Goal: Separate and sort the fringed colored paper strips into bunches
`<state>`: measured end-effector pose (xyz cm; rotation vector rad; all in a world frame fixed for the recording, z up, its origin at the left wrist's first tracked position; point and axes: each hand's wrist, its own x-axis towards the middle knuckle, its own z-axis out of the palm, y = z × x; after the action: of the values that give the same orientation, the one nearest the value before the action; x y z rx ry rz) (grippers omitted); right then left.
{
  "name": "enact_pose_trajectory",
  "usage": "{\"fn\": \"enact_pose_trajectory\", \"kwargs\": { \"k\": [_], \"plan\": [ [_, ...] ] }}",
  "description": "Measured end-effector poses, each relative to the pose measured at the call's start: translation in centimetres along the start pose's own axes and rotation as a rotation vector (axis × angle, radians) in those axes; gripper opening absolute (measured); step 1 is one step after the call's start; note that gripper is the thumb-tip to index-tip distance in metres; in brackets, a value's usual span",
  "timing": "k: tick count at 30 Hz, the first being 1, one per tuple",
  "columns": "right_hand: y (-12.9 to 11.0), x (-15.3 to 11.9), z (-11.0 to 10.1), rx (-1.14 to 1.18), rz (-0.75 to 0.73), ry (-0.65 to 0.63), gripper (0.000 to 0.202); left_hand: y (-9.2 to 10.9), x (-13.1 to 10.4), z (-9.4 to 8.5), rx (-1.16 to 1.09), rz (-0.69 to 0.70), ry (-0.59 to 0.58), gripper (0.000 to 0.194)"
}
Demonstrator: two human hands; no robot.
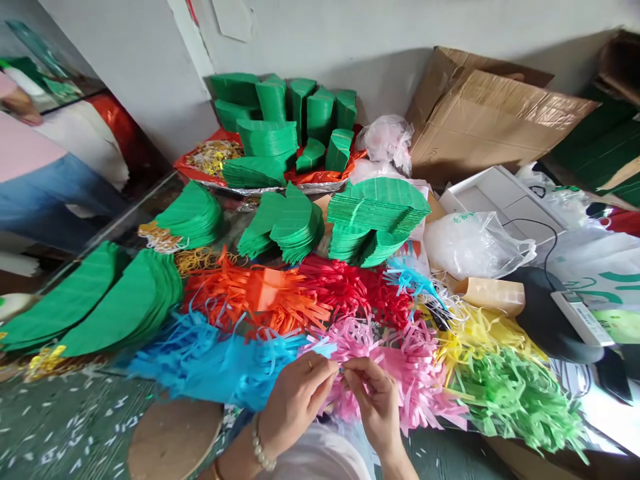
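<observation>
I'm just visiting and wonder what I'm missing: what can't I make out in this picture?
All in the head view:
What, if anything, the left hand and right hand pinch: too small, covered by the fingers.
The other person: head cut off by the left edge.
Inside of the cardboard box: hidden by its front side.

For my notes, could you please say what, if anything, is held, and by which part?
It cannot be told: the left hand and right hand pinch close together by the pink fringe, but anything between them is too small to make out.
</observation>
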<state>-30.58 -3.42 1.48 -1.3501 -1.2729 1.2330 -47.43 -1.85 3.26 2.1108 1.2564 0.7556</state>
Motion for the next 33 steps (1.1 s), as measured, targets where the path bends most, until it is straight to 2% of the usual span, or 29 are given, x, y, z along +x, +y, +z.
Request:
{"fn": "enact_pose_trajectory", "kwargs": {
  "k": [4, 8, 10, 16, 19, 26, 30, 33],
  "plan": [
    [0.3, -0.6, 0.6, -0.036, -0.059, 0.074, 0.012, -0.1, -0.2, -0.3, 0.037, 0.049, -0.006, 0.014],
    [0.2, -0.9, 0.5, -0.255, -0.336, 0.121, 0.014, -0.1, -0.1, -0.7, 0.096, 0.116, -0.034, 0.017],
    [-0.1, -0.8, 0.3, -0.296, -0.397, 0.093, 0.017, -0.1, 0.0, -0.9, 0.080, 0.122, -0.067, 0.018],
    [-0.4, -0.5, 0.0, -0.220, -0.220, 0.053, 0.014, 0.4, 0.1, -1.0, -0.106, -0.027, -0.109, 0.013],
    [-0.1, -0.5, 0.1, -0.193, -0.179, 0.057, 0.013, 0.4, -0.1, -0.8, -0.139, -0.088, -0.116, 0.013],
    [0.0, -0.5, -0.1, -0.125, -0.116, -0.002, 0.015, 0.4, 0.1, -1.0, -0.171, -0.122, -0.134, 0.011],
    [0.0, -0.4, -0.4, 0.036, 0.002, -0.070, 0.020, 0.4, 0.2, -1.2, -0.223, -0.121, -0.115, 0.012],
    [0.2, -0.6, -0.4, 0.117, 0.072, -0.058, 0.022, 0.4, 0.0, -1.2, -0.259, -0.142, -0.104, 0.010]
  ]
}}
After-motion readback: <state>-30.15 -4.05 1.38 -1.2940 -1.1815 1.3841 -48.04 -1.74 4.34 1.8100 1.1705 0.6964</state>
